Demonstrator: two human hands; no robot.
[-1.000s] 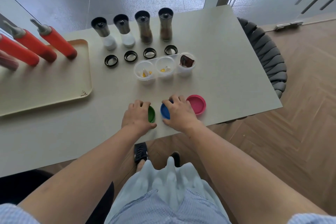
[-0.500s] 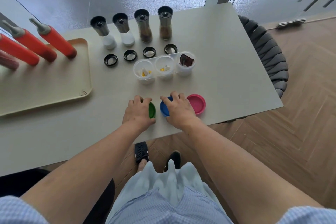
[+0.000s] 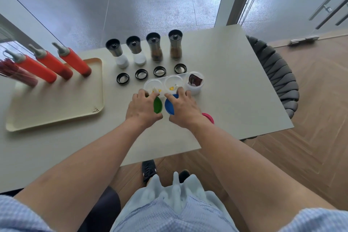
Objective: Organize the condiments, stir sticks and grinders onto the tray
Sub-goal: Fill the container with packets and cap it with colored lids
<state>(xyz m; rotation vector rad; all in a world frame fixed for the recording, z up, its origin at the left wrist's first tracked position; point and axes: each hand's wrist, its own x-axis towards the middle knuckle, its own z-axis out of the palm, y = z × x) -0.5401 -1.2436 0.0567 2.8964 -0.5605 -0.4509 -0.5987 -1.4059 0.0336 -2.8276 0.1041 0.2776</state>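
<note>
My left hand (image 3: 142, 108) grips a green lid (image 3: 157, 105), lifted and tilted. My right hand (image 3: 183, 110) grips a blue lid (image 3: 169, 106) beside it. Both hands are just in front of three joined clear condiment cups (image 3: 174, 84); the right cup holds a brown packet (image 3: 194, 80). A pink lid (image 3: 209, 117) lies on the table, partly hidden behind my right wrist. Several grinders (image 3: 145, 50) stand in a row at the back, with black ring caps (image 3: 150, 74) in front of them. The beige tray (image 3: 56, 103) at left holds three red squeeze bottles (image 3: 56, 65) and a bundle of red stir sticks (image 3: 17, 73).
The grey table (image 3: 235, 90) ends close on the right and near side. A dark woven chair (image 3: 280, 79) stands past its right edge. Glass wall and door frame rise behind the table.
Both hands lifted the green and blue lids off the table and carried them forward to the clear cups. The pink lid stayed in place.
</note>
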